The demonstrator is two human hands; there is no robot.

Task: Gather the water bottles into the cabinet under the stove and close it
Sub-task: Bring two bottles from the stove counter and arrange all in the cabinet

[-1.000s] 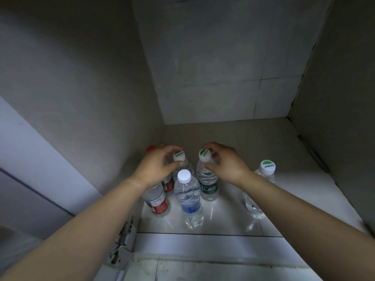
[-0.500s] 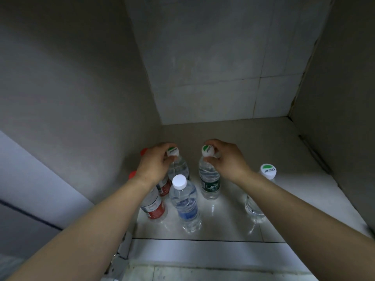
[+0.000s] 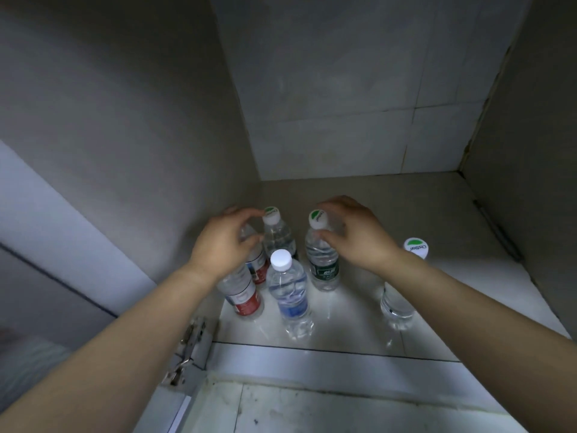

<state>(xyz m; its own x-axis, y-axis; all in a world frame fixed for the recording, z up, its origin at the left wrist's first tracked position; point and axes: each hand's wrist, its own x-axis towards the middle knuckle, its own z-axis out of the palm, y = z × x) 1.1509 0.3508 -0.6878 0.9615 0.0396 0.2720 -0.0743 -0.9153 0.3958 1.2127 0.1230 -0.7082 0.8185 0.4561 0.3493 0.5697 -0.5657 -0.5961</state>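
Cabinet [image 3: 390, 214] open, tiled floor lit at the front, dim toward the back; door hinge [image 3: 187, 345] visible at lower left, so the door is not yet shut.

Six water bottles stand upright on the cabinet floor: five clustered at left-centre, one with a green-and-white cap [image 3: 415, 247] set apart to the right.

Change since half a second ago: both hands have loosened; then the fingers pinched the caps of the two rear bottles, now they sit slack around them.

Left hand [image 3: 221, 242] curled beside the left rear bottle [image 3: 276, 235], fingertips near its cap [image 3: 271, 215]; grip looks released, though contact I cannot tell for sure.

Right hand [image 3: 349, 232] arched over the green-label bottle [image 3: 323, 264], thumb by the neck, fingers spread apart, seemingly letting go.

Both rear bottles stand on the floor by their own weight, a touch further back than a second ago.

Judgement: placement of this pair looks done; what remains is withdrawing the arms without clipping the blue-label bottle [image 3: 290, 292] in front, then closing the door.

Red-label bottles [image 3: 246, 301] partly hidden under the left wrist.
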